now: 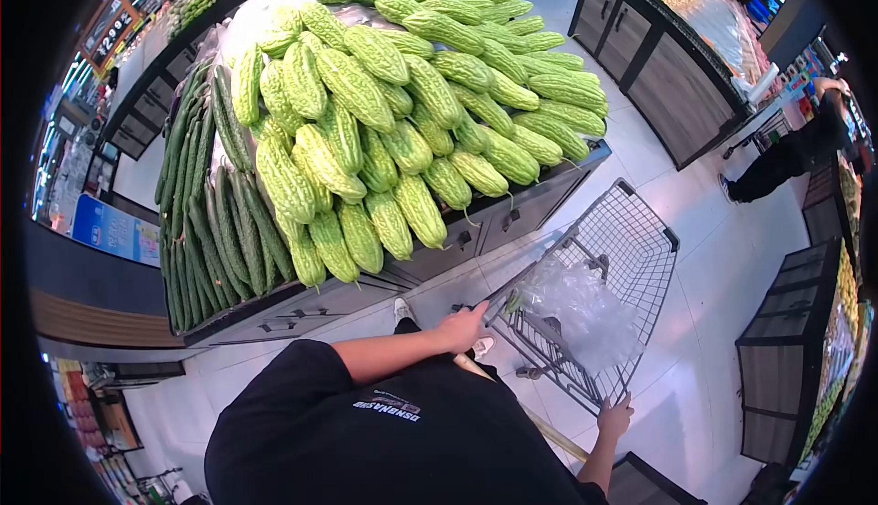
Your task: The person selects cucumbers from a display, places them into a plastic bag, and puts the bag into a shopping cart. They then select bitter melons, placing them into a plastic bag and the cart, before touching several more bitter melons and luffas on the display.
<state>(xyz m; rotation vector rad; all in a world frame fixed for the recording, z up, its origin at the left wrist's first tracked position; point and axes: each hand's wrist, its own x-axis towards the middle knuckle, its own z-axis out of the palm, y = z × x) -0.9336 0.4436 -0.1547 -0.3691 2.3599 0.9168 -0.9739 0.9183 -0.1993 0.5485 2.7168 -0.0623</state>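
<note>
A wire shopping cart [640, 249] stands in front of me, angled toward the right. My left hand [462, 329] is closed on the left near corner of its frame. My right hand [615, 416] grips the basket's right near corner, with its fingers curled at the rim. Inside the cart lies a crumpled clear plastic bag [585, 313], with something green showing at its left end. A pale tan bar [540, 423] runs along the cart's near side, close to my black shirt. Both hands are apart from the produce.
Beyond the cart is a stand piled with light green bitter melons [366, 84] and dark cucumbers [229, 231]. Further counters [658, 57] and bins [777, 349] line the right. A person in dark clothes [796, 148] stands there near another cart. Tiled floor [704, 295] runs between.
</note>
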